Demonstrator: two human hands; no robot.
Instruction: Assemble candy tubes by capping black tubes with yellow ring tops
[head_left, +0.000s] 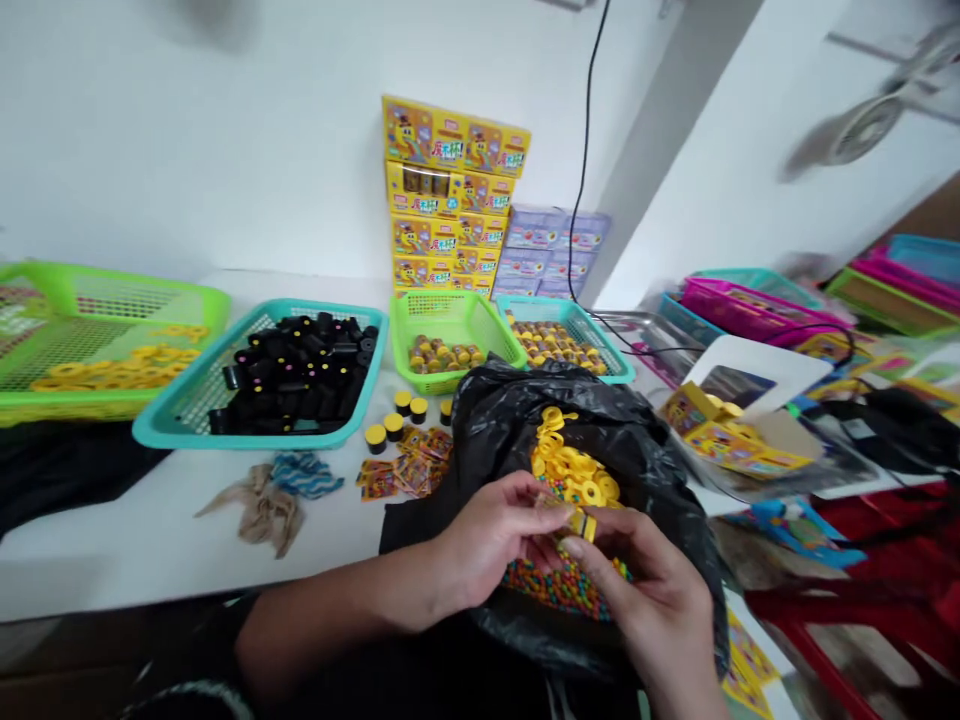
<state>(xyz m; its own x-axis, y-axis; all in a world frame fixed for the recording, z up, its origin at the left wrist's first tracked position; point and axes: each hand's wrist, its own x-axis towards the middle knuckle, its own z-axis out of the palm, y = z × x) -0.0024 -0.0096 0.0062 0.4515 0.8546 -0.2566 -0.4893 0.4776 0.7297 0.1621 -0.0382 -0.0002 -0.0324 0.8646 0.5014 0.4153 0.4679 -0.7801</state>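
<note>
Both hands meet over an open black plastic bag holding yellow rings and small coloured candies. My left hand and my right hand pinch together on one small yellow piece between their fingertips, just above the candies. Both hands have their fingers closed on it. Just left of the bag, some black caps with yellow tops stand on the white table, with small printed packets beside them.
A teal basket of black cylinders, green baskets with yellow rings, and two small baskets of candies line the table's back. Yellow boxes are stacked by the wall. Cloth scraps lie at front left. Coloured trays and clutter fill the right.
</note>
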